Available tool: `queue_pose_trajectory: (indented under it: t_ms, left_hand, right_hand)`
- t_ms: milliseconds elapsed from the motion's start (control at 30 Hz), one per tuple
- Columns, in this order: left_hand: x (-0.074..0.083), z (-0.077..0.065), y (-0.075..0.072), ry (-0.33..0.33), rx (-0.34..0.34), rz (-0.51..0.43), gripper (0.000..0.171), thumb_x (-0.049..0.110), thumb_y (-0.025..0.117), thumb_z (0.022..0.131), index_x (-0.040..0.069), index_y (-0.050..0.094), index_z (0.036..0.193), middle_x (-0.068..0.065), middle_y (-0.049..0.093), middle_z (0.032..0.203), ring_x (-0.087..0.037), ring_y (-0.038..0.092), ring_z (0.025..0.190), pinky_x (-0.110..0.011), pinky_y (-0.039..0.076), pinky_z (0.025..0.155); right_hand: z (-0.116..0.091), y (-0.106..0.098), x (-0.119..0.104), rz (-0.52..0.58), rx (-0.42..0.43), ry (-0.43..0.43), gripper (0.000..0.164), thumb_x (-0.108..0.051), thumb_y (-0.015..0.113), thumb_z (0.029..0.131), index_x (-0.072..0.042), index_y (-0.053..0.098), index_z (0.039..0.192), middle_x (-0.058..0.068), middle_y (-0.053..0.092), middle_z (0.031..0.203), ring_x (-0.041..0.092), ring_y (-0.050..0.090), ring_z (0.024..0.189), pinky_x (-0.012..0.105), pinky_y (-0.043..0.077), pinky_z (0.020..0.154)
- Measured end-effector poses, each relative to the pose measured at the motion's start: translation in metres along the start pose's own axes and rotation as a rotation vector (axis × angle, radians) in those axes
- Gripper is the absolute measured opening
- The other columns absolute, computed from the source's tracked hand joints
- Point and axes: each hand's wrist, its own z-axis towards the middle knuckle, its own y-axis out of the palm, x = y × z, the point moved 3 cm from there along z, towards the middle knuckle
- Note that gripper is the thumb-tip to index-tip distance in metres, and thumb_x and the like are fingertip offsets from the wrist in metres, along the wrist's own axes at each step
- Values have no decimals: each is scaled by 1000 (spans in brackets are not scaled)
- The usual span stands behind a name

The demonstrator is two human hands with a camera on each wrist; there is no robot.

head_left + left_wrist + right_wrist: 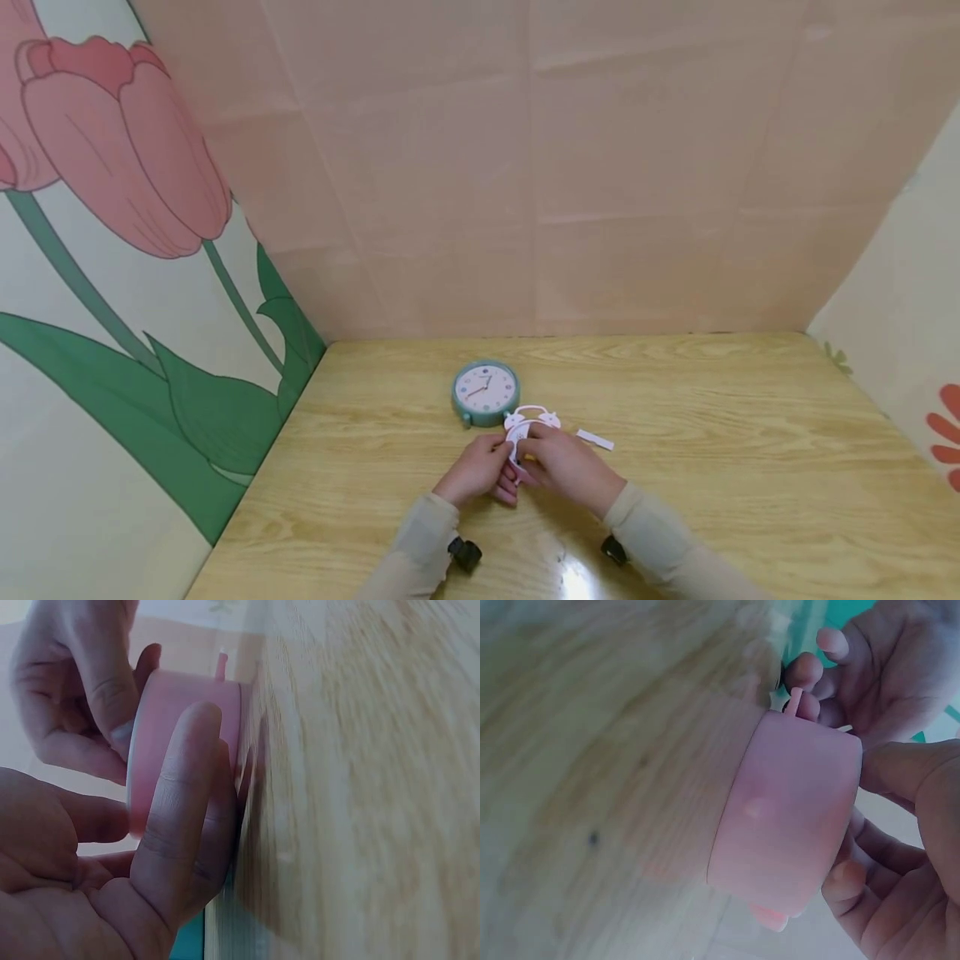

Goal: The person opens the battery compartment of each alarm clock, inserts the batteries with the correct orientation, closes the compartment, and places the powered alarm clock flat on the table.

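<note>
A small pink-and-white twin-bell alarm clock (531, 412) lies flat on the wooden table, its bells and handle toward the far side. My left hand (480, 468) holds it by its left side, fingers bent around the pink casing (184, 694). Over the clock's right part, my right hand (566, 462) touches the upward side with bent fingers. The right wrist view shows the right thumb (900, 769) at the casing's upper rim. Whether something small sits between the right fingertips is hidden.
Just beyond the pink clock lies a round teal clock (485, 392), face up. A small white strip (596, 439) rests to the right. A pink cloth-like backdrop (540, 208) stands behind the table (727, 442), and a tulip-patterned panel (135, 275) is at the left.
</note>
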Motion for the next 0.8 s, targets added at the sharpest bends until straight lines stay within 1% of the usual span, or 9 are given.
queue_pose_trajectory:
  t_ms: [100,200,267,367,467,533,633,733,800]
  left_hand:
    - [-2,1,0,-2,8,-2,26,17,42,108,-1,59,100,-14,62,69,-19,63,50,-42,61,53]
    - [-3,1,0,1,7,-4,26,18,43,108,-1,59,101,-14,63,69,-19,63,50,-41,61,53]
    - [-3,1,-1,5,5,-1,27,19,43,108,-1,59,101,-14,64,70,-19,63,51,-41,61,53]
    - [-3,0,-1,4,4,-5,27,19,43,108,-2,59,101,-14,64,71,-20,63,51,-42,61,53]
    - [-3,0,-1,2,0,-6,28,18,42,108,-2,59,101,-13,63,72,-20,63,51,-43,61,53]
    - [-2,1,-2,2,0,-4,27,18,42,108,-2,60,101,-13,63,72,-20,64,51,-43,61,53]
    - [-1,3,-2,5,-1,-9,27,16,42,108,-2,59,99,-13,63,72,-20,63,51,-43,61,53]
    - [-2,3,-1,2,-6,-13,26,15,41,107,-3,59,100,-13,62,72,-20,63,51,-43,61,53]
    - [-2,3,-1,-4,-8,-14,26,15,41,107,-2,59,100,-13,62,72,-20,63,51,-43,61,54]
  right_hand:
    - [1,1,-1,3,-18,-12,7,-11,78,86,-15,74,89,-4,56,89,7,55,75,24,53,64]
    - [1,1,0,27,-43,-5,5,-11,78,86,-13,78,91,-2,58,90,8,58,78,24,55,67]
    - [1,1,0,41,-53,-10,7,-11,78,85,-11,79,92,-2,59,90,7,58,79,23,55,69]
    - [0,1,0,36,-55,-44,6,-13,77,85,-11,78,91,-3,56,87,5,53,76,20,51,66]
    - [-1,0,-3,-22,-34,-91,1,-15,74,83,-15,73,83,-6,51,82,4,46,72,18,45,61]
    - [-1,0,-5,-70,-10,-115,3,-16,72,80,-16,69,80,-6,48,79,5,42,69,18,42,58]
    - [-4,1,-7,-141,50,-151,7,-16,73,78,-16,66,77,-5,46,77,7,42,67,19,42,56]
    - [-7,3,-7,-175,99,-159,12,-17,77,79,-15,66,75,-4,45,76,9,41,67,22,42,55]
    - [-10,5,-6,-179,103,-142,16,-18,79,81,-17,64,74,-5,44,77,10,40,68,22,41,55]
